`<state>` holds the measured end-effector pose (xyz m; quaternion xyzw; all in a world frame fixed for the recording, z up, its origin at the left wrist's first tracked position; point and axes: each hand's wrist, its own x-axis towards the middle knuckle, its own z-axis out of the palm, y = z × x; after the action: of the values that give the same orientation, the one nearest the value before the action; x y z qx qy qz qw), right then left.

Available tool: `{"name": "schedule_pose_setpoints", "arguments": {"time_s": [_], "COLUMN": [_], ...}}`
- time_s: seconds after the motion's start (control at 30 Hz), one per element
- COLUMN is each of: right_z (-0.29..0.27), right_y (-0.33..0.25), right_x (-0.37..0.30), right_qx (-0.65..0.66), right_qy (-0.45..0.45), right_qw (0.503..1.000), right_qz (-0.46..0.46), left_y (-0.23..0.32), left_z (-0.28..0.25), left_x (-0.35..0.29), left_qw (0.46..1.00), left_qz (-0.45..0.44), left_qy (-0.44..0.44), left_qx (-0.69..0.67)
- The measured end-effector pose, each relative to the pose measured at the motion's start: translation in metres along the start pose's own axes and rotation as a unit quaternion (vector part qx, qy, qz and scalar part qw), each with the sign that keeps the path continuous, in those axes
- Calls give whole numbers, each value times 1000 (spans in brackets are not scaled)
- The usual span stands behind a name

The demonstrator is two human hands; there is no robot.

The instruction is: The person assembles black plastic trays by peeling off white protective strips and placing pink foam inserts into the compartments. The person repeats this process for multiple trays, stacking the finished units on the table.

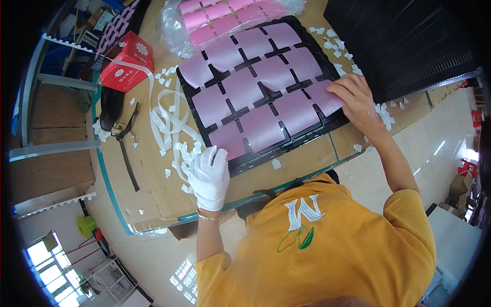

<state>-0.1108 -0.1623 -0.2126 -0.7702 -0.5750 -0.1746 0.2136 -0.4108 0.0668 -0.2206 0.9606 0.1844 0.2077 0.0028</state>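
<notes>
A black plastic tray (307, 134) lies tilted across the table in front of me, with rows of glossy mauve curved pieces (279, 77) in its slots. My left hand (208, 179), in a white glove, is at the tray's near left corner with its fingers bent together. Whatever its fingertips grip there is hidden. At the opposite end of the nearest row, my bare right hand (360, 104) curls its fingers over the end of a mauve piece (329, 101). The right thumb is partly out of sight.
A cardboard-covered table (153, 204) bears white paper scraps (335, 43) and loops of white strip (166, 115). A red box (130, 61) stands left, near a black strap (128, 158). Bagged pink pieces (225, 20) lie beyond the tray. A large black crate (404, 46) stands at the right.
</notes>
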Motion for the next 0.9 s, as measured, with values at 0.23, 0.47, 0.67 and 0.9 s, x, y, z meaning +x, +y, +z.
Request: {"name": "schedule_pose_setpoints", "arguments": {"time_s": [0.23, 0.47, 0.67, 0.9], "right_z": [1, 4, 2, 2], "right_y": [4, 8, 7, 8], "right_x": [-2, 11, -4, -14], "right_qx": [-26, -35, -31, -52], "right_qy": [-3, 20, -10, -27], "right_qw": [1000, 998, 999, 998], "right_qz": [-18, -40, -32, -27], "left_y": [1, 3, 3, 9], "left_z": [-2, -9, -3, 3], "left_x": [4, 26, 11, 6], "left_qw": [999, 999, 999, 998], "left_qz": [30, 29, 31, 42], "left_qy": [7, 36, 16, -4], "left_qx": [25, 22, 33, 38]}}
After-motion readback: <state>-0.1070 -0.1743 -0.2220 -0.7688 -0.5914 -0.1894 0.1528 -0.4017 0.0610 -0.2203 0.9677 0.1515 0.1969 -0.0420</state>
